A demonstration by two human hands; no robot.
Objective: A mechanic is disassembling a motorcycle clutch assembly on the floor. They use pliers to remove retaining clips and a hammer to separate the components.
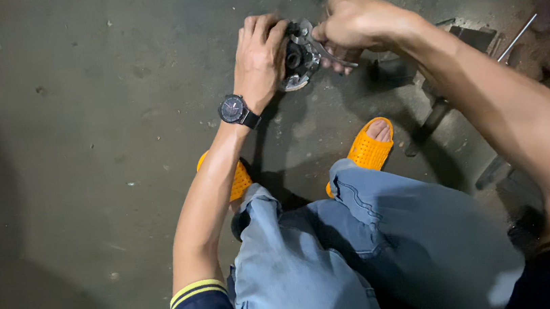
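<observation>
Your left hand (258, 57): fingers wrapped over round metal part (298, 60), held above concrete floor (85, 161) | your right hand (350, 24): fist closed on wrench (327, 52), its head touching the part | orange sandals (370, 148) below.

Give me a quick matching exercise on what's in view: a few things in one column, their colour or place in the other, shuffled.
Things:
1. wristwatch
2. sandals
3. round metal part
4. thin metal rod

Descriptions:
A. orange, on the feet
B. lying on the floor at the right
C. black, on the left wrist
D. gripped by the left hand while the right hand works a metal tool on it

Pairs: 1-C, 2-A, 3-D, 4-B
</observation>
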